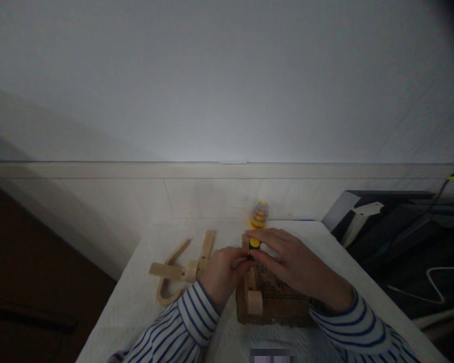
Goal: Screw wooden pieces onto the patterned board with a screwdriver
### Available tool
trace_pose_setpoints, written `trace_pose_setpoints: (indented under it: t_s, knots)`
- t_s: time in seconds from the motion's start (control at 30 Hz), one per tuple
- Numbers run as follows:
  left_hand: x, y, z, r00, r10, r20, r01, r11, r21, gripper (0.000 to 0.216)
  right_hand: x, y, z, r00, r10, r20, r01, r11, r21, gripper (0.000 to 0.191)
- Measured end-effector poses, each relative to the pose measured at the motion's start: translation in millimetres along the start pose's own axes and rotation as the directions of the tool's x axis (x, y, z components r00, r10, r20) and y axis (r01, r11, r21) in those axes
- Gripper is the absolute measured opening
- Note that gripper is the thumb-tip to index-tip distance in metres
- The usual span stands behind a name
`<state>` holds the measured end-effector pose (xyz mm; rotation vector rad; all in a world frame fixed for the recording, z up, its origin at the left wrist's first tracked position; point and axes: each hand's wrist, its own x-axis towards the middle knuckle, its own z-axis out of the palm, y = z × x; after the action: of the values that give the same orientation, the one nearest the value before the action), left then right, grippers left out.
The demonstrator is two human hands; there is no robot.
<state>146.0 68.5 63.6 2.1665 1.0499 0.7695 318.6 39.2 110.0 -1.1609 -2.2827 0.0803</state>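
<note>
My left hand is closed, its fingertips pinched on a small part at the top of a wooden board. My right hand curls over the same spot and grips a small yellow-topped tool, probably a screwdriver handle. The board carries a dark engraved pattern and an upright wooden piece along its left edge. Both sleeves are white with blue stripes.
A loose wooden assembly of curved and straight pieces lies left of my hands on the white table. A clear and yellow container stands behind the board. Dark equipment and cables sit at the right. A wall rises behind.
</note>
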Motion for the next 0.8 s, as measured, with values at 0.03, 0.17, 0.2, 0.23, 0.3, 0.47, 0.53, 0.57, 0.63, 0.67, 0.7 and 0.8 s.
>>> trace_pose_setpoints:
  t_s: [0.03, 0.17, 0.2, 0.23, 0.3, 0.47, 0.53, 0.57, 0.63, 0.67, 0.7, 0.8]
  knots:
    - [0.0, 0.1, -0.3, 1.000, -0.001, 0.000, 0.001, 1.000, 0.001, 0.018, -0.4, -0.1, -0.4, 1.000, 0.004, -0.001, -0.004, 1.000, 0.000, 0.035]
    - [-0.1, -0.7, -0.4, 1.000, 0.011, 0.011, -0.011, 1.000, 0.012, 0.020, -0.8, -1.0, -1.5, 1.000, -0.005, 0.019, 0.005, 1.000, -0.003, 0.030]
    - [-0.1, -0.8, -0.4, 1.000, 0.014, 0.014, -0.014, 1.000, 0.015, 0.019, -0.5, -1.3, -1.7, 1.000, -0.008, 0.026, 0.008, 1.000, -0.003, 0.028]
    - [-0.2, -0.8, -0.5, 1.000, 0.014, 0.015, -0.014, 1.000, 0.020, 0.019, -0.2, -1.6, -1.8, 1.000, -0.008, 0.030, 0.009, 1.000, -0.003, 0.027]
    - [-0.4, -0.4, -1.0, 1.000, 0.012, 0.015, -0.012, 0.999, 0.036, 0.019, 0.5, -2.2, -1.9, 0.999, -0.002, 0.033, 0.002, 1.000, -0.003, 0.025]
    - [-0.9, 1.2, -3.0, 0.999, 0.030, 0.024, -0.031, 0.998, 0.047, 0.020, 0.7, -2.4, -1.4, 0.999, 0.011, 0.037, -0.011, 1.000, 0.005, 0.024]
    - [-1.0, 1.3, -3.2, 0.999, 0.035, 0.029, -0.036, 0.998, 0.045, 0.020, 0.2, -2.1, -1.0, 0.999, 0.009, 0.037, -0.009, 1.000, 0.003, 0.024]
    - [-1.0, 1.3, -3.3, 0.999, 0.035, 0.031, -0.036, 0.998, 0.044, 0.020, -0.1, -1.9, -0.8, 0.999, 0.010, 0.039, -0.010, 1.000, -0.001, 0.024]
    - [-1.0, 1.2, -3.3, 0.999, 0.032, 0.034, -0.033, 0.999, 0.042, 0.020, -0.4, -1.8, -0.6, 0.999, 0.016, 0.043, -0.015, 1.000, -0.009, 0.024]
    - [-1.0, 1.2, -3.3, 0.999, 0.028, 0.037, -0.030, 0.999, 0.042, 0.020, -0.5, -1.7, -0.5, 0.999, 0.019, 0.045, -0.018, 1.000, -0.011, 0.024]
    - [-1.0, 1.1, -3.4, 0.999, 0.025, 0.042, -0.027, 0.999, 0.045, 0.020, -0.5, -1.6, -0.5, 0.999, 0.020, 0.043, -0.019, 1.000, -0.012, 0.023]
    - [-0.6, 1.1, -3.6, 0.998, 0.024, 0.065, -0.028, 0.998, 0.050, 0.020, -0.4, -1.0, -0.5, 0.999, 0.017, 0.039, -0.017, 1.000, -0.011, 0.024]
